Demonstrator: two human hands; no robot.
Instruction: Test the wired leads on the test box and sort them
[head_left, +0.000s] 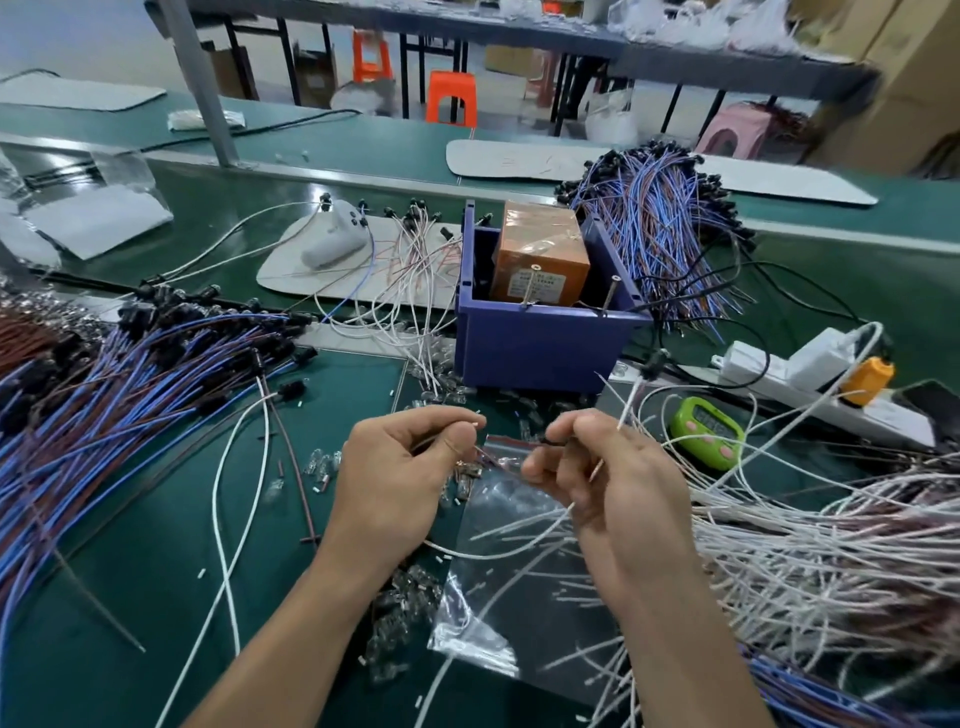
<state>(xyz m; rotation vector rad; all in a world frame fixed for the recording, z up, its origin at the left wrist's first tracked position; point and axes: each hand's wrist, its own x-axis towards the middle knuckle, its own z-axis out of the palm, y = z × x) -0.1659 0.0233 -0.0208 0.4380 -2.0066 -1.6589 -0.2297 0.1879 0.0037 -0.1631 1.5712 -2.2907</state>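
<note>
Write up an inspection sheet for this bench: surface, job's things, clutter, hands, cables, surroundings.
Surface: green bench mat, bare in patches.
Job's things: orange test box standing in a blue bin; blue-and-brown leads piled at left and behind the bin; white leads heaped at right.
Clutter: clear zip bag, loose glass bulbs, green timer.
Hands: left hand and right hand, fingers curled, each pinching a thin lead above the bag.
Cables: white power strip with plugs; black cord looping beside the bin.
Surroundings: orange stools, cardboard boxes.
</note>
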